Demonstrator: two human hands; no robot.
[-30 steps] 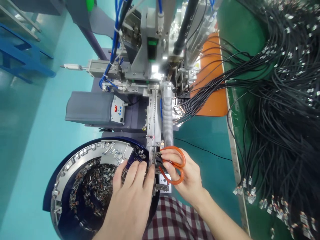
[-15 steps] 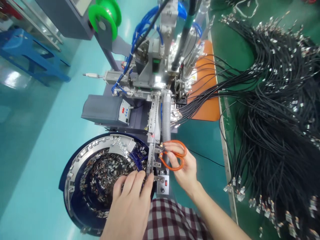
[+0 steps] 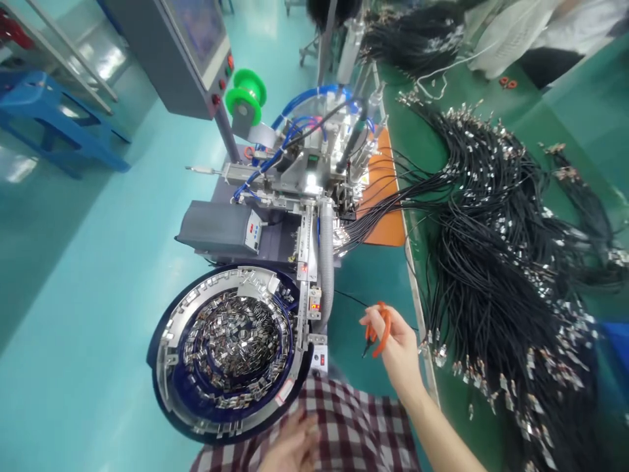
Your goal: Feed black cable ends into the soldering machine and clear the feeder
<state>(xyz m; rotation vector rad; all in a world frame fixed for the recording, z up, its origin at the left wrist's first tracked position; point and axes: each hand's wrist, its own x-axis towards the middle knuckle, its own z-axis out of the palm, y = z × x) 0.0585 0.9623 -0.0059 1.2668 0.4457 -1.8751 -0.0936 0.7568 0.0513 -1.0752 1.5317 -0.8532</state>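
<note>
My right hand point(image 3: 397, 344) is closed around a pair of orange-handled scissors point(image 3: 383, 331), over the gap between the feeder and the green bench. Their short dark tip points down and to the left. My left hand point(image 3: 295, 442) is smeared by motion in front of the checkered cloth over my lap, with nothing visible in it. Just ahead of that hand lies the round blue feeder bowl point(image 3: 174, 400), holding many small metal connector parts point(image 3: 236, 337). A straight metal feed track point(image 3: 305, 262) runs from the bowl's right side to the machine.
Black cables point(image 3: 481, 282) with metal ends are heaped on the green bench point(image 3: 422, 98). The machine point(image 3: 314, 157) stands ahead, beside a grey control box point(image 3: 216, 226), a green spool point(image 3: 246, 98) and a monitor point(image 3: 196, 33). A blue stool point(image 3: 54, 118) is at left.
My right hand has moved away from the feed track to the right, still holding the scissors. My left hand has left the track and drawn back toward my lap. The view has shifted.
</note>
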